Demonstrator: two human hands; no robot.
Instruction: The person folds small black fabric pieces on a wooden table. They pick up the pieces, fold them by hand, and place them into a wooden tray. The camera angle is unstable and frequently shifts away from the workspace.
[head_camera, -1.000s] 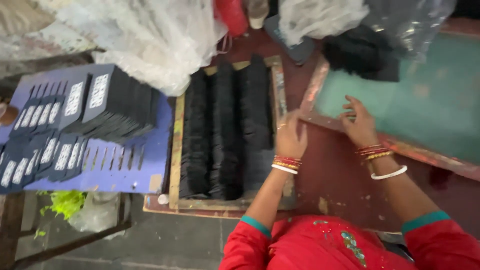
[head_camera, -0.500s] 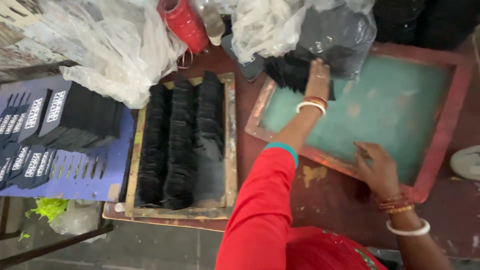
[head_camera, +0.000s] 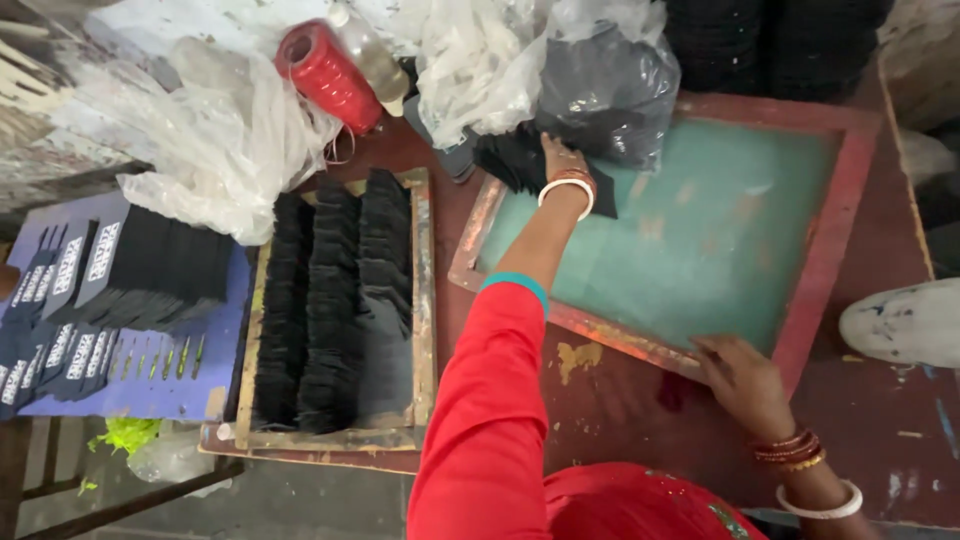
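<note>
My left hand (head_camera: 562, 162) reaches far across the table and closes on a loose stack of small black pieces (head_camera: 515, 160) at the far left corner of a red-framed screen (head_camera: 835, 240) with a teal mesh. The fingertips are hidden among the pieces. My right hand (head_camera: 742, 378) lies flat on the near rim of the same frame, fingers apart, holding nothing. Both arms wear red sleeves and bangles.
Left of the screen sits a wooden tray (head_camera: 425, 300) filled with rows of black pieces (head_camera: 330, 300). Further left, a blue board (head_camera: 150, 385) carries printed black pieces. A red thread spool (head_camera: 325, 75), plastic bags (head_camera: 230, 150) and a dark bag (head_camera: 610, 90) crowd the back. A white object (head_camera: 900, 320) lies right.
My left hand has gone from the tray's edge up to the black stack at the screen's far corner. My right hand slid back to the frame's near rim.
</note>
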